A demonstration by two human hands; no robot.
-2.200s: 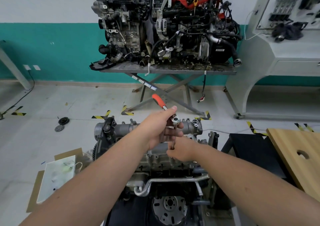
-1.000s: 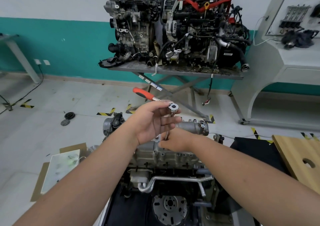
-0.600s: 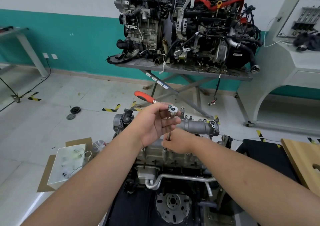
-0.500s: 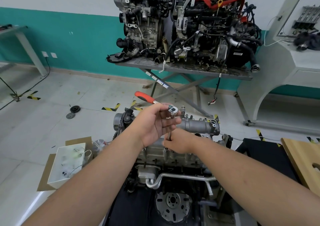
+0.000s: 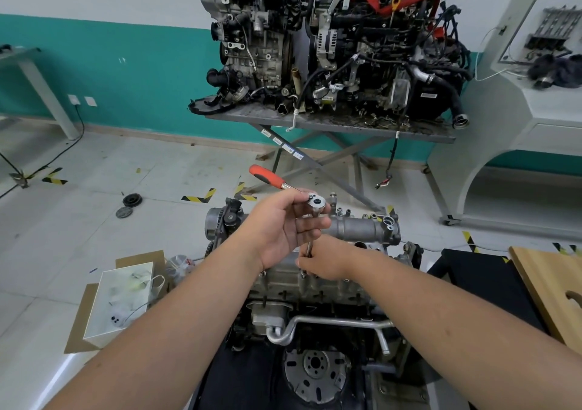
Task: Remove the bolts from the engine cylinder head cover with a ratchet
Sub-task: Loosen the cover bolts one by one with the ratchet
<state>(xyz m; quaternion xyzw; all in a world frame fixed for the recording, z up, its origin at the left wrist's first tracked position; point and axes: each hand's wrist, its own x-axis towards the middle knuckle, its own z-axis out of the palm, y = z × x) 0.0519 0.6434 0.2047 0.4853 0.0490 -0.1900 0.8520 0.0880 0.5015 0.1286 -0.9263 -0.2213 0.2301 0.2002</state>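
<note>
Meanwhile, a person is working over an engine [image 5: 315, 287] standing low in the foreground. The left hand [image 5: 283, 230] is gripping the ratchet [image 5: 316, 203] just behind its chrome head, fingers curling round the tool while its orange handle [image 5: 267, 176] is pointing up and to the left. The right hand [image 5: 324, 260] is pinching the thin extension bar [image 5: 309, 248] that is running down from the ratchet head toward the cylinder head cover [image 5: 362, 228]. Behind, two other engines [image 5: 346, 38] are sitting on a metal counter [image 5: 330, 123] against a teal wall, and a white box [image 5: 122, 296] is lying on cardboard on the floor to the left.
</note>
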